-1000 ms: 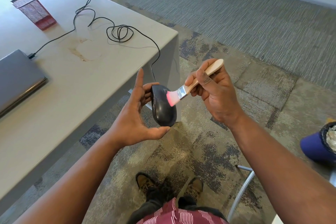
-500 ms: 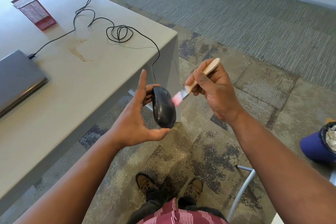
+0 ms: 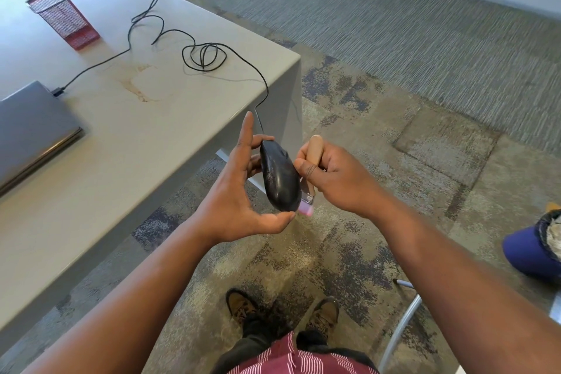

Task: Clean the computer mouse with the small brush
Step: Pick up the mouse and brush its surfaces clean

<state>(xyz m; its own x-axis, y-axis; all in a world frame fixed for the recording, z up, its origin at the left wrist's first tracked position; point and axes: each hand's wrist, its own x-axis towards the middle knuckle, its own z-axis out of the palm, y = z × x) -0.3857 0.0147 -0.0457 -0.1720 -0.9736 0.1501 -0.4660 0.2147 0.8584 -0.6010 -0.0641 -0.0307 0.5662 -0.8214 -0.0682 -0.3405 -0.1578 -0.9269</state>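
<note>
Item: glossy black corded computer mouse (image 3: 279,179), clamped in left hand (image 3: 239,191), off the grey surface (image 3: 145,136) edge. At its 3 o'clock, small wooden-handled pink-bristled brush (image 3: 306,206), clamped in right hand (image 3: 340,179). Step judged: side brushing; another stroke is called for.

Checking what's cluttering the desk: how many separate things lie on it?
3: red mesh holder at far left, closed laptop at left edge, mouse cable looped near the corner. More may lie off-frame.
</note>
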